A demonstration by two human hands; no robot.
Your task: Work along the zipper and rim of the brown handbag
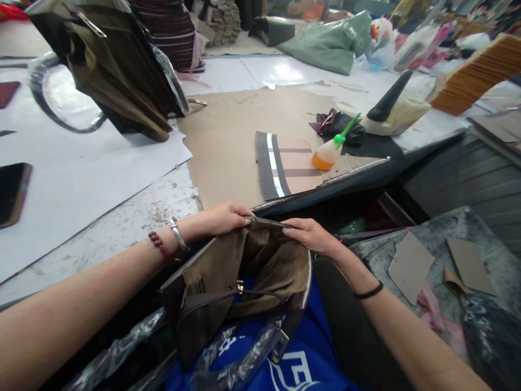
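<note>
An unfinished-looking handbag [211, 296] with a brown cloth lining rests on my lap, its mouth spread wide. My left hand [230, 217] pinches the bag's far rim, wearing a silver bangle and a dark red bead bracelet at the wrist. A short way to the right along that rim, my right hand [307, 233] grips it between thumb and fingers. Inside the opening show a zipper and a small gold-coloured clasp [239, 287]. The bag's handle [244, 358], wrapped in clear plastic, hangs toward me over a blue garment. The bag's outer far side is hidden.
On the table stand another handbag [122, 70], a striped panel [285, 163], a glue bottle with green nozzle [328, 152] and a phone [14, 193]. Behind lie a green sheet [329, 43] and a brown stack [480, 73]. Cardboard pieces [411, 266] lie on a lower surface at right.
</note>
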